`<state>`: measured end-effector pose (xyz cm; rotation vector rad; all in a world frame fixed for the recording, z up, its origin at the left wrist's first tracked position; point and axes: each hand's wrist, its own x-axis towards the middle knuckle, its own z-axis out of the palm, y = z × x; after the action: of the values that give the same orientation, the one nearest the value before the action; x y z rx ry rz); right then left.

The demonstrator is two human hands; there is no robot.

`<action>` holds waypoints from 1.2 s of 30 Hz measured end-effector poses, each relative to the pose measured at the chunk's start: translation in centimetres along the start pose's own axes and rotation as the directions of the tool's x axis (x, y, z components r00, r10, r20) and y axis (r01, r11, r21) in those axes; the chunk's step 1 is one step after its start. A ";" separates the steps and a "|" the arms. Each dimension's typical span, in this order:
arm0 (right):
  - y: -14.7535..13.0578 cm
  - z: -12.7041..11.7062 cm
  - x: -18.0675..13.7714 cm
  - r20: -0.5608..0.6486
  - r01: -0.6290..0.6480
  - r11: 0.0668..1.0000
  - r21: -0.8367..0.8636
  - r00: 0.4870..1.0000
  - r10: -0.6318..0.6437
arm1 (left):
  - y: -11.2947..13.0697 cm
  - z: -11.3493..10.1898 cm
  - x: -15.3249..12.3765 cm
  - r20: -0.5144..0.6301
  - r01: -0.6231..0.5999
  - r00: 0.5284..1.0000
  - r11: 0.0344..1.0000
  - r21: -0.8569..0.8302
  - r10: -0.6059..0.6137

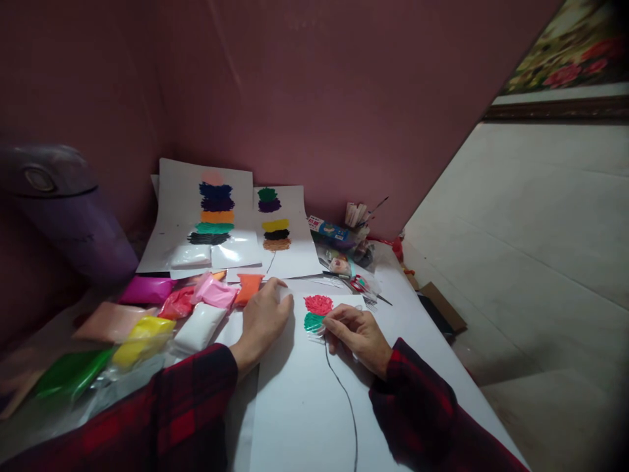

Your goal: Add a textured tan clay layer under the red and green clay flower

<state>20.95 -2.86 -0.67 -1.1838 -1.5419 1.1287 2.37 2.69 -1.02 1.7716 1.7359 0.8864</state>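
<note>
A white sheet of paper lies in front of me, with a curved dark line drawn down it. Near its top sit a textured red patch and a green patch, apparently modelling clay, with pale streaks below. My right hand is closed in a pinch at the green patch's right edge, where the line begins. What its fingertips hold is too small to make out. My left hand rests by the sheet's upper left edge, fingers curled in and mostly hidden, close to an orange clay packet.
Several coloured clay packets lie at left, beside a purple bottle. Sheets with colour patches lean against the wall. Scissors, a blue box and small tools crowd the back right. The table edge runs along the right.
</note>
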 end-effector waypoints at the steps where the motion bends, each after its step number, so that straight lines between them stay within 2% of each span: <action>1: 0.0 0.0 0.0 0.004 -0.001 1.000 0.010 1.000 0.001 | 0.0 0.0 0.0 0.001 0.001 1.000 1.000 -0.002 -0.001; 20: -0.3 0.0 0.1 -0.007 -0.043 0.998 0.048 0.999 0.043 | 0.0 0.0 0.0 -0.005 -0.002 1.000 1.000 0.016 0.002; 30: 0.2 -0.2 0.1 0.014 0.004 1.000 0.001 1.000 -0.004 | 0.0 0.1 0.0 -0.021 -0.023 1.000 1.000 0.015 0.023; 36: 0.3 -0.2 0.1 0.004 -0.007 0.999 0.031 1.000 0.007 | -0.1 0.1 0.0 -0.017 -0.014 1.000 0.999 0.031 0.014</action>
<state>21.23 -2.65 -0.89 -1.1677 -1.5187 1.1565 2.39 2.69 -1.15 1.8029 1.7591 0.8880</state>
